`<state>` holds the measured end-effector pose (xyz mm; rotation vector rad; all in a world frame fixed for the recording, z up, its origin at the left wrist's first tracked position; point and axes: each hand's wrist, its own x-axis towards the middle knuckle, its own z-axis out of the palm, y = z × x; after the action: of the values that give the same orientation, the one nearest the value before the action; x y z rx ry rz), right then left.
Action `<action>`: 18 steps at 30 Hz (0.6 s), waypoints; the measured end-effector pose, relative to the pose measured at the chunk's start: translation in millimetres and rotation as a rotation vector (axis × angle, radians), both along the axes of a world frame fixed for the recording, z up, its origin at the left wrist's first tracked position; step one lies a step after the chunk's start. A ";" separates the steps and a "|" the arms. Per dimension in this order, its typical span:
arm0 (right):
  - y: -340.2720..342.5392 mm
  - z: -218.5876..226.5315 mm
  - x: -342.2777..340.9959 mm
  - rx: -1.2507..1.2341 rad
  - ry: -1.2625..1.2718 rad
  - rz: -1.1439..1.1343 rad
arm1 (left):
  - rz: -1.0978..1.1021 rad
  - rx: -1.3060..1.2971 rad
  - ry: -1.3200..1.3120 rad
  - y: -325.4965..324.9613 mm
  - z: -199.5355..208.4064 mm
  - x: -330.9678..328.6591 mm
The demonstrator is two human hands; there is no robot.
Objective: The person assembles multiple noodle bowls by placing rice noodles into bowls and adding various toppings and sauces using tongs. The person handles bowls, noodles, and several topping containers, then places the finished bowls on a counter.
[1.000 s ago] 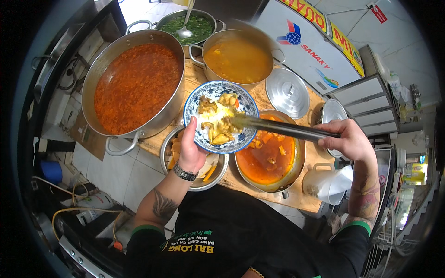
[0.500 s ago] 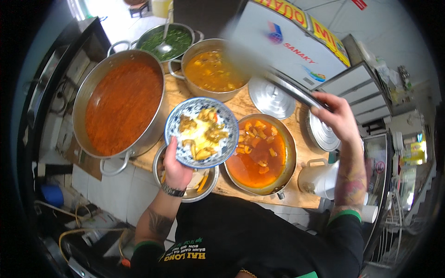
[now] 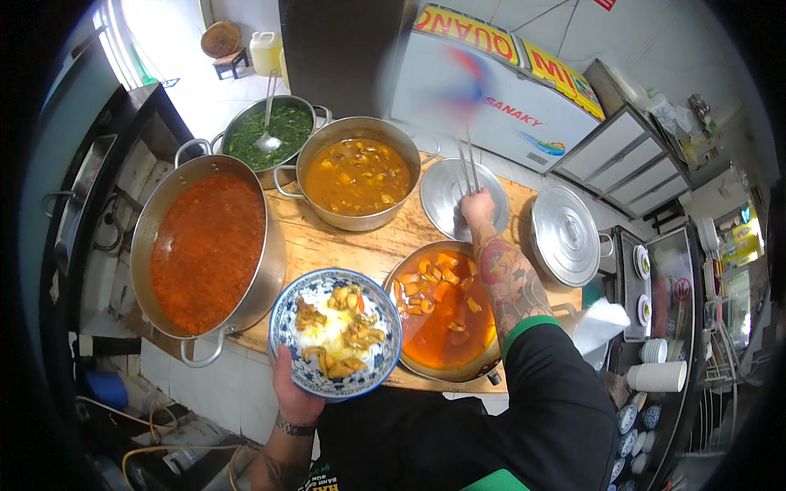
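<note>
Blue-and-white patterned, the round bowl is held low in front of the person, over the near edge of the wooden worktop. It has no long axis; its mouth faces up, and inside lie yellow-brown chunks around something white. The left hand is clamped on the bowl at its near left side, thumb up against the rim; the other fingers are mostly hidden beneath.

The right hand reaches out over the metal lid, closed around a thin metal utensil. The utensil's long axis runs away from the person, leaning slightly left, its far end toward the white freezer. Two slim shafts show, slightly apart; the tip is blurred, and whether the hand or utensil touches the lid cannot be told.

The right forearm crosses above the pan of orange broth and chunks, just right of the bowl. Left of the bowl stands the large pot of red-orange sauce. Farther back are the pot of brownish stew and the pot of greens, a ladle resting in the latter.
</note>
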<state>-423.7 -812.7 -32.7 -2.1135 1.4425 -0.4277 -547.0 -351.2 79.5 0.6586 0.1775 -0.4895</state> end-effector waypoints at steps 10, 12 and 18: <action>-68.3 81.1 42.7 -0.331 -0.269 0.066 | -0.086 0.029 0.002 15.3 -6.9 -2.0; -69.0 119.3 57.0 -0.261 -0.326 0.132 | -0.088 0.018 0.029 15.6 -8.1 0.1; 34.4 167.5 87.6 0.027 -0.374 0.556 | -0.077 -0.025 0.005 35.0 -8.7 -7.2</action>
<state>-336.1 -778.3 134.7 -2.1534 0.6157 -0.5378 -554.2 -316.1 70.8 0.6418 0.1510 -0.5665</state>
